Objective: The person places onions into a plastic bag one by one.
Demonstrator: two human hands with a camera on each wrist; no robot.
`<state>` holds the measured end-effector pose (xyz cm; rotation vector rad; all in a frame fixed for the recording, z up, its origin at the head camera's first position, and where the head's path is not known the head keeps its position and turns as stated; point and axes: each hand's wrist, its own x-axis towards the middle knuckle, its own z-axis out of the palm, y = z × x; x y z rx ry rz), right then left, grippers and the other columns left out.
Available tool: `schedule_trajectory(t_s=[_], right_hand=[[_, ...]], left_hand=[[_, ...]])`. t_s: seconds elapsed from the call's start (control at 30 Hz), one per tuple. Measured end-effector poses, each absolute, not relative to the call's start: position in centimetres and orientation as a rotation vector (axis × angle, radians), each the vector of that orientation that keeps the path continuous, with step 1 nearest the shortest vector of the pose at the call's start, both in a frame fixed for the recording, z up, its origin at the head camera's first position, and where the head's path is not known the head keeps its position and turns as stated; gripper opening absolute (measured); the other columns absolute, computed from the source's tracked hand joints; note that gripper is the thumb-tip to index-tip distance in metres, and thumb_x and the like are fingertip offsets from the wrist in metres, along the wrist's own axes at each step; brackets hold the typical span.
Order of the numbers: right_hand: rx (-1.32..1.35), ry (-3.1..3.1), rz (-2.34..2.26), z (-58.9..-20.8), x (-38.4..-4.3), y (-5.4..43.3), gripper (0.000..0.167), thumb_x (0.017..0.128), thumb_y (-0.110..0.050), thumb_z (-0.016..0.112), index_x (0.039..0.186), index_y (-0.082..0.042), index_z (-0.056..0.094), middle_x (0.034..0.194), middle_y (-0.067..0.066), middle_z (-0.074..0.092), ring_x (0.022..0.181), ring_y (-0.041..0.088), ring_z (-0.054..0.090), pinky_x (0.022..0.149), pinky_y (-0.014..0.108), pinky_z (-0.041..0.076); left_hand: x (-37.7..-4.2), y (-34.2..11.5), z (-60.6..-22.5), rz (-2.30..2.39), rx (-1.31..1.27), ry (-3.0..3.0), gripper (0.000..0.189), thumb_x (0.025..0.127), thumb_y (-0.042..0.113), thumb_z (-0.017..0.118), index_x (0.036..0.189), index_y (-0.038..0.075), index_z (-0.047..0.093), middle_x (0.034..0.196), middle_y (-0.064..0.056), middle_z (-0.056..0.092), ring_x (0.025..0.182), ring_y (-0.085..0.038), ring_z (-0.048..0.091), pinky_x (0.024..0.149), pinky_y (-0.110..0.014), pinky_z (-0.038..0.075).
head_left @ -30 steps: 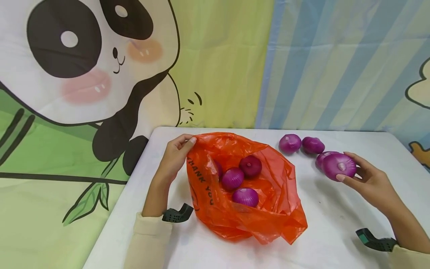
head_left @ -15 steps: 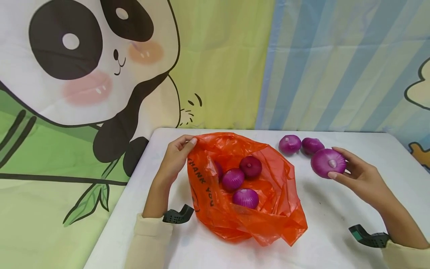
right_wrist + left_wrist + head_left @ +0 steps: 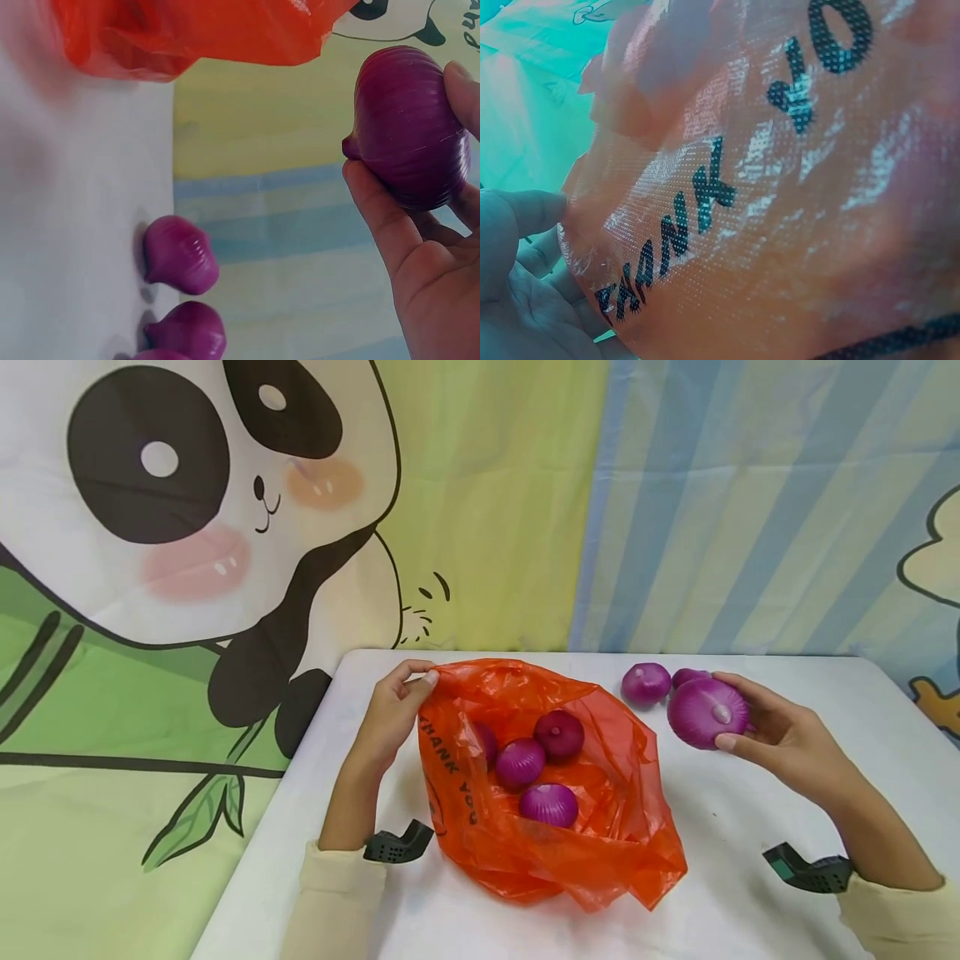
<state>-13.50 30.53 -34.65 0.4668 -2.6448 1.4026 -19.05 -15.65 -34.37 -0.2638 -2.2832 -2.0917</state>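
Observation:
My left hand (image 3: 386, 714) pinches the upper left rim of a red plastic bag (image 3: 510, 864), printed "THANK YOU". The bag's mouth gapes, and several red onions (image 3: 520, 763) lie inside; one is partly hidden behind the bag's wall. In the left wrist view the thumb and fingers (image 3: 536, 214) are at the bag's edge. My right hand (image 3: 795, 747) holds another red onion (image 3: 705, 712) above the table, to the right of the bag. The right wrist view shows this onion (image 3: 409, 127) between thumb and fingers.
At the table's back right lie a red onion (image 3: 646, 684) and another (image 3: 690, 677) half hidden behind the held one. The right wrist view also shows part of a third onion (image 3: 161, 355). A panda-print cloth (image 3: 495, 510) hangs behind the white table (image 3: 847, 693).
My right hand has carried its onion leftward and slightly up, away from the onion beside it. My left hand has stayed at the bag's rim.

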Motion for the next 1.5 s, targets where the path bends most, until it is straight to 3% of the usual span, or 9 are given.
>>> schedule_trajectory(t_s=[0.13, 0.57, 0.97, 1.5], right_hand=[[0.534, -2.616, 1.442, -33.9, -13.7, 29.7, 0.077, 0.084, 0.004, 0.072, 0.150, -0.016, 0.037, 0.130, -0.011, 0.047, 0.108, 0.000, 0.053, 0.069, 0.022, 0.054], [0.809, -2.453, 1.608, -31.5, -14.5, 26.5, 0.075, 0.081, 0.017, 0.067, 0.147, -0.007, 0.041, 0.130, -0.004, 0.053, 0.108, 0.009, 0.059, 0.073, 0.025, 0.055], [1.058, -2.378, 1.730, -30.8, -15.5, 23.8, 0.073, 0.082, 0.017, 0.065, 0.147, -0.001, 0.037, 0.131, 0.003, 0.053, 0.111, 0.015, 0.059, 0.078, 0.030, 0.055], [1.117, -2.354, 1.841, -30.4, -16.6, 20.9, 0.072, 0.085, 0.009, 0.067, 0.148, -0.004, 0.036, 0.135, 0.008, 0.051, 0.116, 0.018, 0.057, 0.081, 0.035, 0.054]], left_hand=[[-19.0, -15.7, -34.4, -2.101, -0.282, -2.269, 0.026, 0.099, 0.025, 0.057, 0.115, 0.005, 0.058, 0.094, -0.012, 0.068, 0.083, -0.023, 0.064, 0.084, -0.034, 0.050], [-19.0, -15.4, -34.5, -2.134, -0.314, -2.252, 0.024, 0.100, 0.024, 0.057, 0.108, 0.002, 0.059, 0.090, -0.010, 0.067, 0.081, -0.022, 0.062, 0.079, -0.033, 0.052], [-19.0, -15.1, -34.6, -2.121, -0.314, -2.262, 0.025, 0.099, 0.025, 0.058, 0.107, 0.002, 0.059, 0.087, -0.010, 0.066, 0.078, -0.021, 0.061, 0.075, -0.031, 0.051], [-18.7, -15.0, -34.6, -2.099, -0.338, -2.261, 0.025, 0.099, 0.025, 0.058, 0.107, 0.001, 0.061, 0.088, -0.011, 0.063, 0.077, -0.020, 0.060, 0.072, -0.030, 0.051]])
